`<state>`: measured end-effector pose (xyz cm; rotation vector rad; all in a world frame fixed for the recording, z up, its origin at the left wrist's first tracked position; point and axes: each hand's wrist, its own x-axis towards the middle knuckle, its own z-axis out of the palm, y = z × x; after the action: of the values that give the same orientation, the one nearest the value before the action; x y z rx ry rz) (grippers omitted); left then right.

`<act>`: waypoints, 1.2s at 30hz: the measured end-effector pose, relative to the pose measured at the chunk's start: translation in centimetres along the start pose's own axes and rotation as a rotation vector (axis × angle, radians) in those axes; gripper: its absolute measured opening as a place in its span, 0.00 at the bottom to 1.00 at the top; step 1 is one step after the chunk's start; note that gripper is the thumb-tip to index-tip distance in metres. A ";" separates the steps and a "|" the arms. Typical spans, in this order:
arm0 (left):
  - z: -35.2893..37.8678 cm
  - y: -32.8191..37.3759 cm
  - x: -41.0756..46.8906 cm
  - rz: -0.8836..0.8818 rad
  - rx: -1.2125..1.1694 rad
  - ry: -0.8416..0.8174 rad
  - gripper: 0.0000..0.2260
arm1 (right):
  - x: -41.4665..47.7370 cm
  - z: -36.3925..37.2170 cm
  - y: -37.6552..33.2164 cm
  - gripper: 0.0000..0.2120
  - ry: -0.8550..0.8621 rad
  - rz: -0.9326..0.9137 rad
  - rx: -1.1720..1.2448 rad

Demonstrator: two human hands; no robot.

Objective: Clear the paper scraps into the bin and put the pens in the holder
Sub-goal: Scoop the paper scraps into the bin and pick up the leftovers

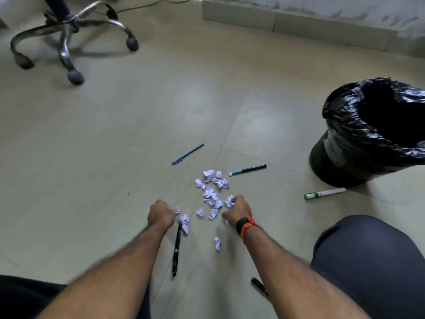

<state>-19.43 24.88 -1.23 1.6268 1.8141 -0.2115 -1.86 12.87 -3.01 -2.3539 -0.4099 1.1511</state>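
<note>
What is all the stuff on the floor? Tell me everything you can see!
Paper scraps: many, white, crumpled, floor centre.
Blue pen: one, beyond the scraps.
Teal-and-black pen: one, right of the scraps.
Marker: one, white and green, by the bin.
Black pens: two, one between the arms, one under the right arm.
Bin: one, black liner, right.
Chair base: one, chrome, far left.
Left hand, right hand: closed on scraps.
Wristband: one, black and orange, right wrist.

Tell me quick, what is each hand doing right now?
Left hand: fingers closed around paper scraps at the pile's edge.
Right hand: fingers closed on scraps too.
</note>
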 end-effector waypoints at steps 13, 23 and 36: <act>0.8 3.2 0.8 0.089 -0.170 -0.003 0.16 | 3.6 -2.6 -2.8 0.15 0.217 -0.156 -0.096; 2.7 2.1 0.2 0.196 -0.110 -0.004 0.15 | 6.3 -0.5 -7.3 0.20 0.051 -0.554 -0.683; 2.3 7.0 4.7 0.672 0.279 -0.084 0.21 | 4.9 2.3 -6.0 0.18 0.077 -0.661 -0.783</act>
<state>-11.99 28.91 -3.53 2.2859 1.1231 -0.2267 -1.10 20.85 -4.17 -2.4977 -1.7040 0.6247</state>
